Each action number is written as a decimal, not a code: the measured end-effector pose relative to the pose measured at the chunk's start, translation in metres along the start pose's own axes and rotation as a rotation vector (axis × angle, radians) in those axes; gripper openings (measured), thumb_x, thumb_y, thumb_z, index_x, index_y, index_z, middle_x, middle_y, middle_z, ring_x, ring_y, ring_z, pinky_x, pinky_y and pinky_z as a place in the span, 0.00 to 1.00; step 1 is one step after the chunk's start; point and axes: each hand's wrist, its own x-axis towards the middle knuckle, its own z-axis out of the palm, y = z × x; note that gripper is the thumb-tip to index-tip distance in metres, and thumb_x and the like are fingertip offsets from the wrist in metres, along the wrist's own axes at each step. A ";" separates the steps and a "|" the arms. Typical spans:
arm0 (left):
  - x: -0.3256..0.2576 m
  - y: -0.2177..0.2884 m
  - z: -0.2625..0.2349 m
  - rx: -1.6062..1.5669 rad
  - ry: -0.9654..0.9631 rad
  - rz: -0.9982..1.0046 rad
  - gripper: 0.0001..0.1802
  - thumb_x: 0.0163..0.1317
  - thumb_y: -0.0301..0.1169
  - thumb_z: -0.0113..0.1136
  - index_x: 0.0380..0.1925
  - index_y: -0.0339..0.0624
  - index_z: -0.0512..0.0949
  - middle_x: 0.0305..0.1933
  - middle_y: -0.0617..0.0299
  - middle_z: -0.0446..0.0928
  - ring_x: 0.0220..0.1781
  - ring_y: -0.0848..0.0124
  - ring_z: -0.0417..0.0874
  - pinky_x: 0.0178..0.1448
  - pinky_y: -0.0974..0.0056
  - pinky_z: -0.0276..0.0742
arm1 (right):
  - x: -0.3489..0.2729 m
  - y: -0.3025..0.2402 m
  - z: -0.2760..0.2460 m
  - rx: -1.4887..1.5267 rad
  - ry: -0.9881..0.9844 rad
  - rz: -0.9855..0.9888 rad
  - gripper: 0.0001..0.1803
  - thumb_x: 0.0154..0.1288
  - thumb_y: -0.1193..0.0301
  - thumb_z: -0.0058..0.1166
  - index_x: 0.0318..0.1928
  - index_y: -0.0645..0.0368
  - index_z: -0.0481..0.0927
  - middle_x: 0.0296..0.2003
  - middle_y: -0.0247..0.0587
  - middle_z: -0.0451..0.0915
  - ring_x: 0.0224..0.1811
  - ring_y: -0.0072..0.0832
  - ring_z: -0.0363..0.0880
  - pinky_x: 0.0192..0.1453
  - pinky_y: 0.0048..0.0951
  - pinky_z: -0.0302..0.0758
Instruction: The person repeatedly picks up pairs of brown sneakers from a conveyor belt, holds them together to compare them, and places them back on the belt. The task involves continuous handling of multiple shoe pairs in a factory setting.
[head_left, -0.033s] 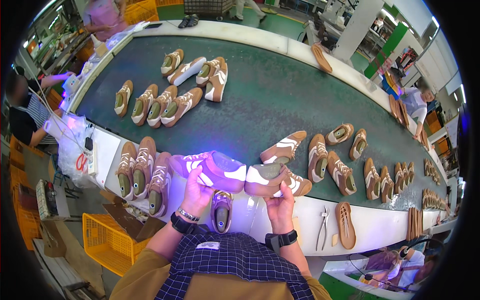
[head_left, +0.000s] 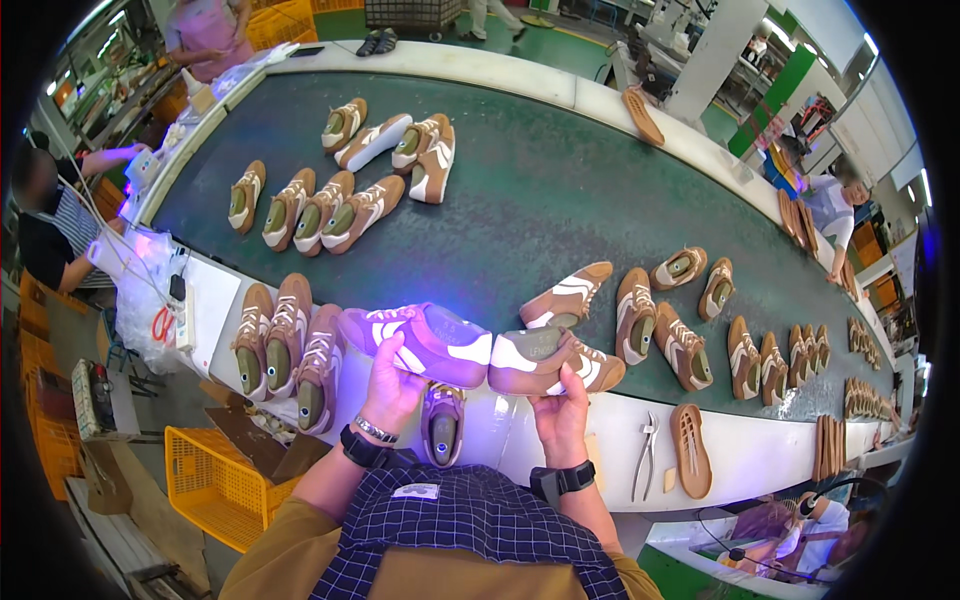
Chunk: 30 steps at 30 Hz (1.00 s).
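Observation:
My left hand (head_left: 393, 388) is closed on a brown and white sneaker (head_left: 455, 350), tinted purple by a violet glow. In my right hand (head_left: 560, 412) is a second brown sneaker (head_left: 522, 368) with a white heel patch. Both are raised over the near edge, heel to heel, the heels touching or nearly so. An olive-green shoe last fills each opening. Below them, another sneaker (head_left: 443, 425) stands on the white ledge with its last facing me. Three more sneakers (head_left: 290, 325) stand left of my left hand.
Sneakers stand in groups on the green conveyor belt (head_left: 520, 200). Pliers (head_left: 647, 455) and a tan sole (head_left: 691, 450) lie on the ledge to the right. A yellow crate (head_left: 210, 500) is at the lower left. Co-workers are at the left (head_left: 60, 220) and far right (head_left: 832, 210).

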 end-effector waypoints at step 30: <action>0.057 -0.001 -0.066 1.113 0.077 0.204 0.34 0.57 0.33 0.60 0.62 0.33 0.59 0.63 0.51 0.62 0.66 0.61 0.60 0.70 0.59 0.53 | 0.074 0.013 -0.037 0.066 -0.239 0.267 0.27 0.68 0.57 0.36 0.61 0.61 0.66 0.53 0.49 0.74 0.51 0.40 0.76 0.54 0.45 0.75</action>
